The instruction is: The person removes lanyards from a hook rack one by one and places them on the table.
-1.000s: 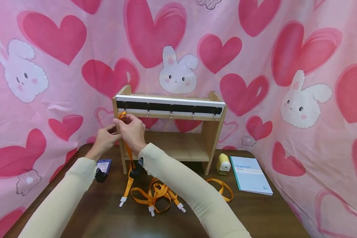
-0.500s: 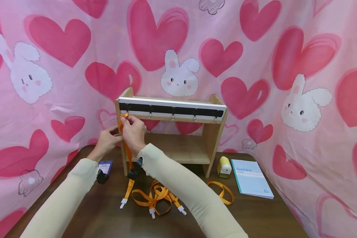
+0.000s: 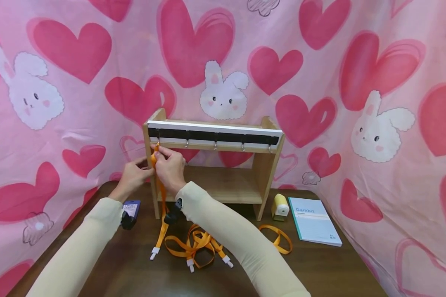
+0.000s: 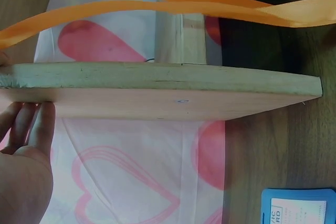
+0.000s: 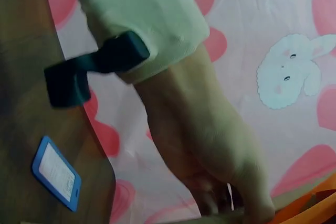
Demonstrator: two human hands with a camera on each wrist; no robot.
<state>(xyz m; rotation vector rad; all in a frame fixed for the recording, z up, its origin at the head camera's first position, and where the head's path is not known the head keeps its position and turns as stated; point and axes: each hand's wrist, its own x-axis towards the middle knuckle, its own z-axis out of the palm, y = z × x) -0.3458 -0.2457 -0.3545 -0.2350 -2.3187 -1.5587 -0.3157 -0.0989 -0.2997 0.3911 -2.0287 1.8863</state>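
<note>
In the head view, my right hand [image 3: 171, 167] pinches the upper end of an orange lanyard [image 3: 161, 206] just under the leftmost metal hook of a small wooden shelf [image 3: 219, 185]. The strap hangs down the shelf's left front to a white clip [image 3: 154, 253] on the table. My left hand [image 3: 131, 177] holds the shelf's left side panel [image 4: 157, 100]. In the left wrist view its fingers [image 4: 42, 124] lie flat on the panel's outer face, the thumb at the front edge. The right wrist view shows my left hand [image 5: 205, 129] and a piece of the orange strap [image 5: 310, 211].
Several hooks line a black strip [image 3: 215, 137] on the shelf's top board. Other orange lanyards [image 3: 197, 247] lie tangled on the dark table [image 3: 134, 268]. A blue card holder [image 3: 131, 207] lies left, a yellow-and-white object [image 3: 280, 207] and a notebook [image 3: 314, 220] right.
My right hand has shifted slightly right and the lanyard's top loop is drawn narrower below the hook. The left hand stays at the side panel. The head view has tilted a little.
</note>
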